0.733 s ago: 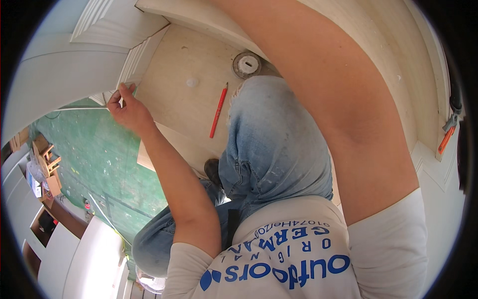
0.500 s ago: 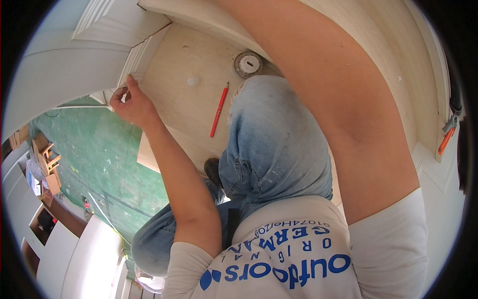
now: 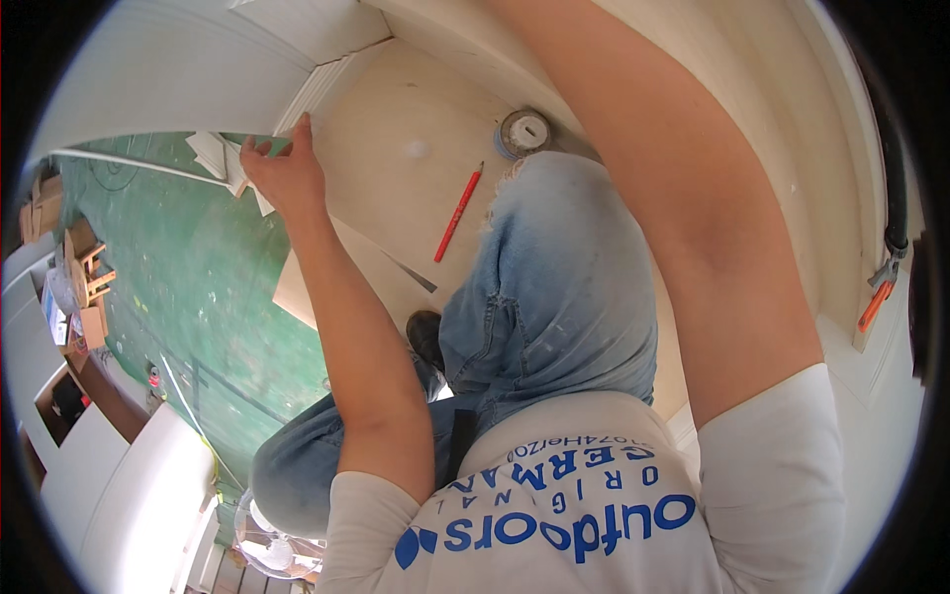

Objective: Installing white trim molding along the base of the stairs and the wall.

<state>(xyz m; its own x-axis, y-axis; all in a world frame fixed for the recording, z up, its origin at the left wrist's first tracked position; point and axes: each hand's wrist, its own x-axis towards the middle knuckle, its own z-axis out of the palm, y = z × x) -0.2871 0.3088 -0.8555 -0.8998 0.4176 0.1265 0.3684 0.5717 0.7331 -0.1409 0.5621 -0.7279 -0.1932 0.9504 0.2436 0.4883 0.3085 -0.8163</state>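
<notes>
My left hand (image 3: 287,170) is raised at the lower edge of a white moulded panel (image 3: 322,87), fingers apart and curved, with nothing visible in them. Its thumb touches or nearly touches the panel's profiled edge; I cannot tell which. My right forearm (image 3: 643,109) reaches up past the top of the picture, so that hand is hidden. Between my arms a red pencil (image 3: 459,213) lies on a pale wooden board (image 3: 396,104). Beside my bent knee, a round roll of tape (image 3: 522,134) with a white centre rests on the same board.
Green floor (image 3: 188,257) spreads to the left, with white offcuts (image 3: 213,158) near my left hand. Cardboard boxes (image 3: 45,208) and a small wooden stool (image 3: 91,272) stand farther left. A tool with an orange handle (image 3: 875,305) is at the right edge, beside pale panelling.
My left hand's fingers have spread from a tighter curl. The view has shifted, so the panel, pencil and tape roll appear farther right. My right arm still reaches upward.
</notes>
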